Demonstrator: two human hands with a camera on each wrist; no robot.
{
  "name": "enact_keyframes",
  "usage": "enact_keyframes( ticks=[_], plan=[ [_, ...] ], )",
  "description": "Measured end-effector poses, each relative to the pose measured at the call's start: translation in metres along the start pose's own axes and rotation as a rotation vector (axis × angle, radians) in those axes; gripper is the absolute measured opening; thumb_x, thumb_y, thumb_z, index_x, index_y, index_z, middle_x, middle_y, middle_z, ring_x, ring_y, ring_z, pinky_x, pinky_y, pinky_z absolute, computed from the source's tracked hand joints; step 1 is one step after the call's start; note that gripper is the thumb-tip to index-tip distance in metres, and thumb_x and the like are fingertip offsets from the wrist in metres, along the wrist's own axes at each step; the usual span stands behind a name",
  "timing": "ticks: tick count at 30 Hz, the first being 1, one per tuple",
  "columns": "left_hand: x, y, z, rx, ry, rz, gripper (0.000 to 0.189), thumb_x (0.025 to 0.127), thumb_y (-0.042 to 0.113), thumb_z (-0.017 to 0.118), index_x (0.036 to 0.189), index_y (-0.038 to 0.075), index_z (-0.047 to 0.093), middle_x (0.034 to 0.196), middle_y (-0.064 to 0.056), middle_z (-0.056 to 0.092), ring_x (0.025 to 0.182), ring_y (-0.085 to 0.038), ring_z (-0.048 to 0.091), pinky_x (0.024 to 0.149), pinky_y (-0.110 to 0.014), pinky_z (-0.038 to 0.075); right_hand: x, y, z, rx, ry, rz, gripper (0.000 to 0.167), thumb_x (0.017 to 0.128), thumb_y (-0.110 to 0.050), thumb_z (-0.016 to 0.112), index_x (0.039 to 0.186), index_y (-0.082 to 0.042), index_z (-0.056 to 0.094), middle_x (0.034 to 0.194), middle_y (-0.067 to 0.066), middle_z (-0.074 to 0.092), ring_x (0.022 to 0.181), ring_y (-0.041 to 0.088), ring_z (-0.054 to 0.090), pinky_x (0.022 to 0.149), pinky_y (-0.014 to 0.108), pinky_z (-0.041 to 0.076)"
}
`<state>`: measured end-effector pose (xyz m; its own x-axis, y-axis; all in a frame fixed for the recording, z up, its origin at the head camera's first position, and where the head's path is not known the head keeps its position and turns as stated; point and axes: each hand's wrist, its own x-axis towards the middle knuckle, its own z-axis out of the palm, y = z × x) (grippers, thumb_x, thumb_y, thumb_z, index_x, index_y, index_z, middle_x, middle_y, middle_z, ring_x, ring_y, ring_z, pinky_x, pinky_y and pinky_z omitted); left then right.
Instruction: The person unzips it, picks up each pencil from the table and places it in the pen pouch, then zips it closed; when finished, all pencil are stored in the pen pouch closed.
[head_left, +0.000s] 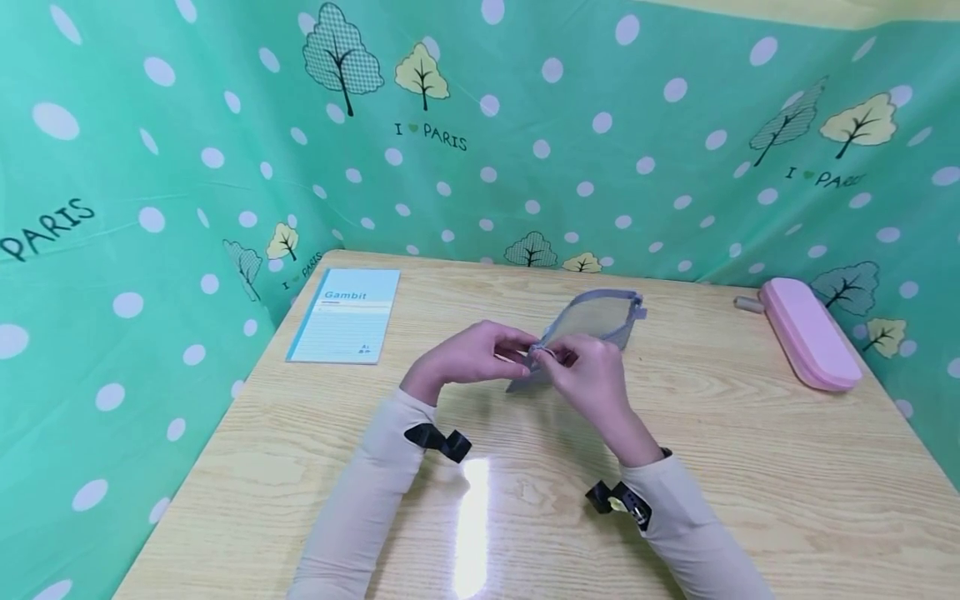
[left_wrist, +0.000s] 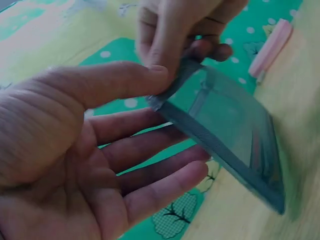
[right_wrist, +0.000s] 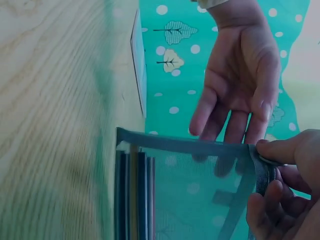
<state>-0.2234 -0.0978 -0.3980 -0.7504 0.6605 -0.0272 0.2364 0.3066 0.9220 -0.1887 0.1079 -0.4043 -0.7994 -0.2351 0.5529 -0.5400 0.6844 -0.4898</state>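
Note:
A grey-blue mesh zipper pouch [head_left: 600, 315] stands tilted above the middle of the table, held at its near upper corner. My left hand [head_left: 472, 354] pinches that corner between thumb and index finger; its other fingers stretch out along the pouch's side in the left wrist view. From the other side my right hand [head_left: 596, 379] grips the zipper edge at the same corner, thumb against curled fingers. Whether the zipper is fully closed cannot be told. Through the mesh, several long thin stick-like items [right_wrist: 142, 195] show along the pouch's bottom in the right wrist view.
A light-blue notebook [head_left: 345, 317] marked "Gambit" lies at the table's back left. At the right lies a pink pencil case [head_left: 810, 333], with a small grey cylinder [head_left: 748, 305] beside it. A green dotted curtain [head_left: 450, 192] hangs behind the wooden table [head_left: 720, 433].

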Motion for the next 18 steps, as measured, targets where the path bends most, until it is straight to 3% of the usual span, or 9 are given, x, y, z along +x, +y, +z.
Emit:
enact_keyframes(
  ticks=[4,9,18],
  plan=[
    [0.005,-0.001,0.006,0.035,0.034,0.031,0.042,0.098,0.008,0.070,0.137,-0.005,0.062,0.131,-0.016,0.070,0.117,-0.023,0.070,0.096,-0.026,0.059,0.000,-0.004,0.001,0.031,-0.012,0.024,0.011,0.084,-0.007,0.085,0.081,0.001,0.079,0.071,0.011,0.074,0.058,0.019,0.066,0.053,0.031,0.057],
    [0.008,-0.002,0.008,0.088,0.091,0.016,0.033,0.099,0.004,0.069,0.131,-0.003,0.068,0.124,-0.014,0.073,0.111,-0.021,0.072,0.095,-0.027,0.059,0.000,-0.006,0.000,0.119,-0.088,0.120,0.009,0.090,-0.006,0.079,0.094,0.002,0.080,0.077,0.011,0.077,0.062,0.018,0.071,0.057,0.028,0.061],
    [0.012,0.000,0.011,-0.004,0.103,-0.048,0.050,0.098,-0.001,0.067,0.146,-0.002,0.055,0.122,-0.018,0.073,0.111,-0.025,0.073,0.094,-0.031,0.061,0.006,-0.003,-0.011,0.363,-0.183,0.360,0.014,0.096,0.002,0.070,0.104,0.011,0.075,0.090,0.025,0.076,0.070,0.028,0.076,0.062,0.024,0.064]
  ],
)
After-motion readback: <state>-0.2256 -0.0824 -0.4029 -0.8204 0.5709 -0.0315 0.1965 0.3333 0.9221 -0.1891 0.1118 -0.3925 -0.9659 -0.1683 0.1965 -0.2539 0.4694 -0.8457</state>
